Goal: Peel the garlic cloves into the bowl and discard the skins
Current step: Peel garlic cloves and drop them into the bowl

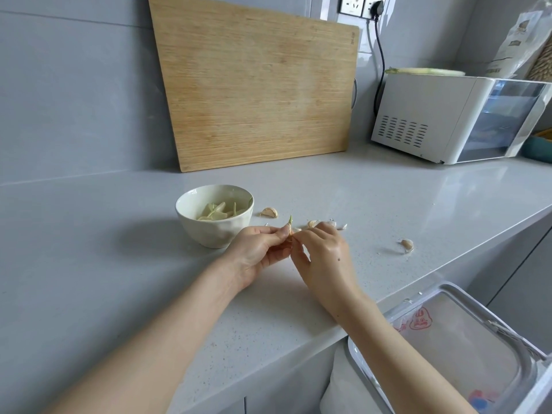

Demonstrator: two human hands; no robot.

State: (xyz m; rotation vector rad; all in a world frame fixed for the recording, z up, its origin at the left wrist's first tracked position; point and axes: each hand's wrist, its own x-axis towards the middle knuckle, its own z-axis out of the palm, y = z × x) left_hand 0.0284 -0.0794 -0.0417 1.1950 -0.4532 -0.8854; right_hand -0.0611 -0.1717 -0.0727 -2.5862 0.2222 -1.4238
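A: How do the bare forearms lie?
B: Both reach forward and converge, so the hands meet at the fingertips.
A: And the hands?
B: The left hand (260,249), fingers curled, pinches a small pale sprouted garlic clove (288,227) at its fingertips. The right hand (325,258), back upward, pinches the same clove from the other side.

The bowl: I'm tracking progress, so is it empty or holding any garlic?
Not empty. The bowl stands upright and holds several pale peeled cloves, piled well below its rim.
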